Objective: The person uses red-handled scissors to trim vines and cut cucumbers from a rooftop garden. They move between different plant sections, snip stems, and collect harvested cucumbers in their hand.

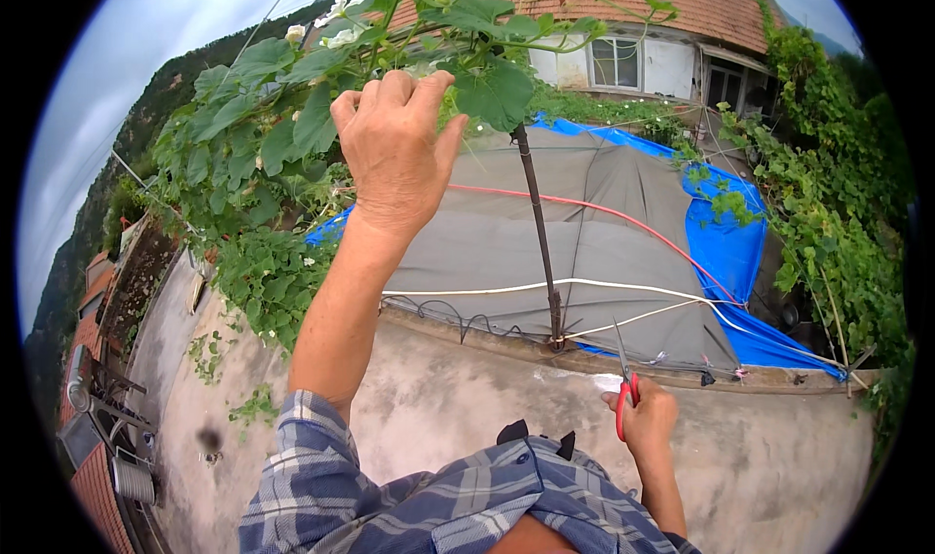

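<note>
My left hand (397, 150) is raised high among the broad green leaves of a climbing vine (282, 140) with white flowers. Its fingers curl over and away from view, and the thumb stands off to the right beside a large leaf (495, 94). The fingertips are hidden, so what they grip cannot be made out. Low on the right, my right hand (651, 420) holds red-handled scissors (620, 418), their metal blades pointing up and away from me.
A dark pole (537, 228) rises beside a grey cover sheet (623, 233) with blue tarpaulin (726, 233) at its edge. A red hose (633, 219) and a white pipe (604, 283) cross the sheet. Concrete (438, 388) lies below me; a tiled-roof house (662, 14) stands behind.
</note>
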The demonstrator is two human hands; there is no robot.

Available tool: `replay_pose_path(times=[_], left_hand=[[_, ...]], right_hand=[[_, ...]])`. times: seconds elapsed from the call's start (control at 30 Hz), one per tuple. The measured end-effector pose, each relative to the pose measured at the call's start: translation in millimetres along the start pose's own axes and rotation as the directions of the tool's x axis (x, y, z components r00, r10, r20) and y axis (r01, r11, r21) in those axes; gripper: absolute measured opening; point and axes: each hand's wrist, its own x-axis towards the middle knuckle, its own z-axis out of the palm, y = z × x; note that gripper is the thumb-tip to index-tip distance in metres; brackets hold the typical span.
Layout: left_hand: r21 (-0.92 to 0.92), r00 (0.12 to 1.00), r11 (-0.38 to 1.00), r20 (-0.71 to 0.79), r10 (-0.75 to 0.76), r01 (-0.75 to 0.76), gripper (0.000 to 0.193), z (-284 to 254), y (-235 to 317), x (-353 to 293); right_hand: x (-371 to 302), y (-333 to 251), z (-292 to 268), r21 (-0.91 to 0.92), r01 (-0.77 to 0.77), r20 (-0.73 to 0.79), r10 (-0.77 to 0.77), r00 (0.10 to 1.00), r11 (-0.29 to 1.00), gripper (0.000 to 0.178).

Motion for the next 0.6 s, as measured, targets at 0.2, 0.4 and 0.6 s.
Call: replay_pose_path(times=[0.2,0.4,0.6], left_hand=[[-0.064,0.983,0.986,0.112,-0.145,0.152,0.013,21,-27,15],[-0.136,0.915,0.907,0.125,-0.383,0.398,0.011,22,-64,7],[-0.187,0.885,0.866,0.144,-0.442,0.463,0.011,25,-82,-9]], right_hand=[[5,23,0,0.002,-0.008,0.005,0.008,1.0,1.0,0.039],[10,29,1,-0.014,-0.043,0.061,0.043,0.997,0.999,0.041],[18,23,2,-0.076,-0.036,0.112,0.044,0.993,0.996,0.042]])
